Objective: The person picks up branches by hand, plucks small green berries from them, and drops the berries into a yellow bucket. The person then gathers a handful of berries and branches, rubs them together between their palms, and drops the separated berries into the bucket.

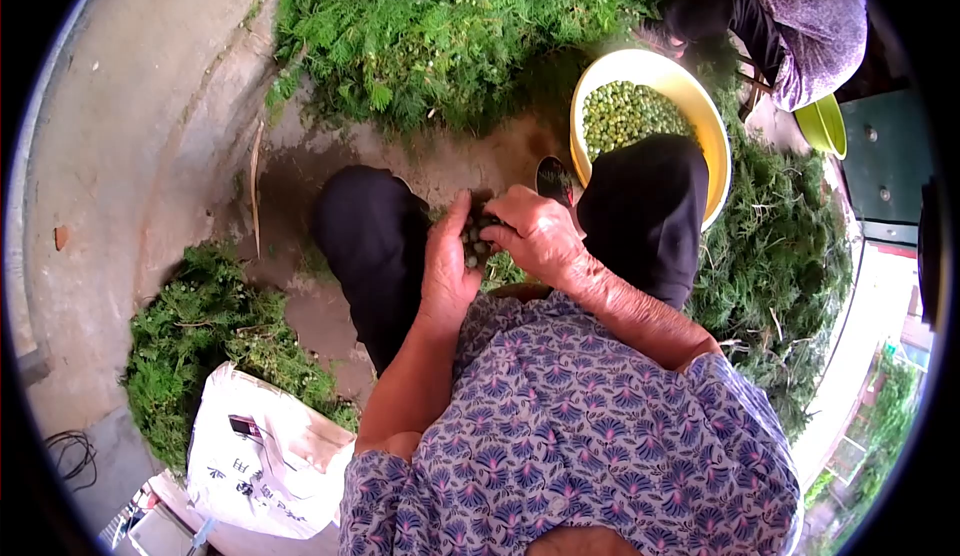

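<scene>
In front of my lap, between my knees, my left hand (452, 256) is curled around a small dark sprig with round green berry-like cones (475, 243). My right hand (537, 231) meets it from the other side, its fingers bent and pinched on the same sprig. The fingers hide part of it. Past my right knee stands a yellow tub (712, 121) holding many small round green cones (630, 116).
A large heap of green conifer branches (440, 26) lies ahead; more branches (770, 256) lie right and a smaller pile (220, 326) left. A white sack (250, 456) is at lower left. Another person (810, 31) sits at upper right near a green basin (822, 126).
</scene>
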Demonstrator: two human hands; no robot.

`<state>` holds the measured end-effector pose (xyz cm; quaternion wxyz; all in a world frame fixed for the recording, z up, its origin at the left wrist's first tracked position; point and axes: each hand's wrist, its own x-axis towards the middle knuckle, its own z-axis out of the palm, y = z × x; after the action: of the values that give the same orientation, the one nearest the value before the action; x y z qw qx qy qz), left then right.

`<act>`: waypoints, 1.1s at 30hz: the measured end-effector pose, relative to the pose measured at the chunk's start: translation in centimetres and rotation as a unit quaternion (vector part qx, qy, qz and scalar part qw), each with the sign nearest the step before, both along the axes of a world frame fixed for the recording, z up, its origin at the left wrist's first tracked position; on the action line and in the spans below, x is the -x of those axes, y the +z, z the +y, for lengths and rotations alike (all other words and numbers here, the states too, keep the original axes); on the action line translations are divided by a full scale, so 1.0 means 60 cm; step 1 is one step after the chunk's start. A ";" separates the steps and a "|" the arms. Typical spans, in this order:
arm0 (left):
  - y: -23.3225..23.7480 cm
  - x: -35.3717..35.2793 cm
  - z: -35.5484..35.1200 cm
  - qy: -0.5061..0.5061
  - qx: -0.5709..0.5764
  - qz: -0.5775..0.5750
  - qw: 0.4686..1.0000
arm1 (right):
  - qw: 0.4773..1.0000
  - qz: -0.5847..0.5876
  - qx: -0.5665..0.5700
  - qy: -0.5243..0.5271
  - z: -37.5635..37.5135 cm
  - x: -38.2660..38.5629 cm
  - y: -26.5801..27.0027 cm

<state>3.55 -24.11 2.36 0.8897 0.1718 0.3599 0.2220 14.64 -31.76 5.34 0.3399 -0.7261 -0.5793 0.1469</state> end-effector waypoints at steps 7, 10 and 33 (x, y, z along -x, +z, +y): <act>0.000 -0.005 0.000 -0.002 0.052 0.012 0.999 | 0.913 0.398 0.048 -0.073 0.000 -0.012 0.016; -0.012 -0.009 0.005 -0.011 0.063 -0.029 0.998 | 0.825 0.560 0.032 -0.070 -0.001 -0.040 -0.003; 0.089 -0.022 0.320 0.090 0.016 -0.153 0.984 | 0.565 0.691 -0.167 -0.419 0.064 -0.261 -0.211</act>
<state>4.88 -4.91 7.71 0.9131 0.0885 0.2374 0.3194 30.29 -27.91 -7.33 0.7750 -0.4946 0.1873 0.3459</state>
